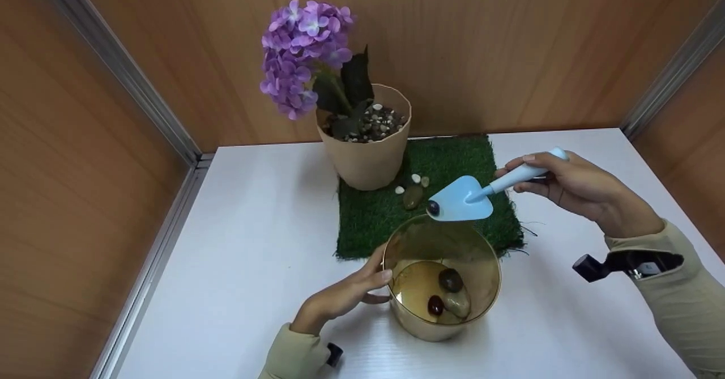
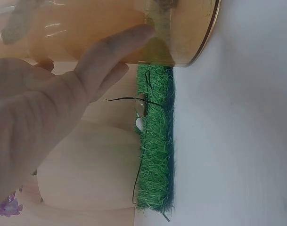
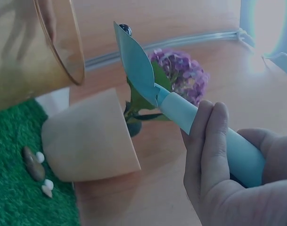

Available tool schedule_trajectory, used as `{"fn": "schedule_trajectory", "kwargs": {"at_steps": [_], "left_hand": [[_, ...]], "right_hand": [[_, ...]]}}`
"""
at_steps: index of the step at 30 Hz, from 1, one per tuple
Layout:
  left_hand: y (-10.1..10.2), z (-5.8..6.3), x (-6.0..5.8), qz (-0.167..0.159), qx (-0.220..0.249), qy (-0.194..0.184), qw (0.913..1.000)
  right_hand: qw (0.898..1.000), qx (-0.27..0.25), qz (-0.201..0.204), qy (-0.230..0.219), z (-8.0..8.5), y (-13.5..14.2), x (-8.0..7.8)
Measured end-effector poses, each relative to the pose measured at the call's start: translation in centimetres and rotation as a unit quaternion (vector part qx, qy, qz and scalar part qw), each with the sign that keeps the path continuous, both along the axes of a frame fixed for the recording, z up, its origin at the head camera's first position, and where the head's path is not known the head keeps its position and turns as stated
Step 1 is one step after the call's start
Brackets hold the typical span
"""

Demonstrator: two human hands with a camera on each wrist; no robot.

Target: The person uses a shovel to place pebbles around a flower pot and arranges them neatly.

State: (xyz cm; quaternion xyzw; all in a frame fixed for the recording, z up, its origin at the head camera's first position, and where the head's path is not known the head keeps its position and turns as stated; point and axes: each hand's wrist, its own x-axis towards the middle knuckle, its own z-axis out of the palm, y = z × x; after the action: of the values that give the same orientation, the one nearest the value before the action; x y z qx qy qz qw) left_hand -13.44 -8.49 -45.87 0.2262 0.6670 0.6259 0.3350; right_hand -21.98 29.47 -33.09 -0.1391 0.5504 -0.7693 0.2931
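Note:
My right hand point(image 1: 583, 189) grips the handle of a light blue garden trowel point(image 1: 461, 197). A dark pebble point(image 1: 433, 208) lies at the tip of the blade, above the far rim of an amber see-through container point(image 1: 442, 325). In the right wrist view the fingers wrap round the handle. My left hand point(image 1: 351, 294) holds the container's left side, its fingers along the outer wall in the left wrist view. Inside the container are a dark brown stone point(image 1: 451, 280), a small dark red stone point(image 1: 435, 305) and a paler greenish stone point(image 1: 457, 304).
Behind the container lies a green artificial grass mat point(image 1: 368, 226) on the white table point(image 1: 249, 220). A beige pot point(image 1: 365, 164) with a purple flower point(image 1: 306, 50) stands at its back left. Near the pot are a brown stone point(image 1: 413, 196) and several small pebbles. Wooden panels enclose the table.

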Motion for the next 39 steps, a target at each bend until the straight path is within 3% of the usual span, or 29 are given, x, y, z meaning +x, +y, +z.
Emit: {"fn": "schedule_trajectory", "kwargs": {"at_steps": [11, 23, 31, 39], "left_hand": [[0.0, 0.0, 0.0, -0.002, -0.007, 0.003, 1.0], [-0.1, 0.0, 0.1, -0.004, 0.008, -0.004, 1.0], [-0.1, 0.0, 0.1, -0.005, 0.01, -0.015, 0.9998], [0.0, 0.0, 0.1, -0.004, 0.008, -0.009, 0.9999]], "right_hand": [[0.995, 0.012, -0.081, -0.05, -1.5, 1.6, -2.5], [0.98, 0.077, -0.169, -0.069, -6.4, 0.9, -4.9], [0.969, 0.082, -0.224, -0.07, -9.7, -0.2, -6.0], [0.96, 0.073, -0.262, -0.068, -11.6, -1.9, -6.2]]}}
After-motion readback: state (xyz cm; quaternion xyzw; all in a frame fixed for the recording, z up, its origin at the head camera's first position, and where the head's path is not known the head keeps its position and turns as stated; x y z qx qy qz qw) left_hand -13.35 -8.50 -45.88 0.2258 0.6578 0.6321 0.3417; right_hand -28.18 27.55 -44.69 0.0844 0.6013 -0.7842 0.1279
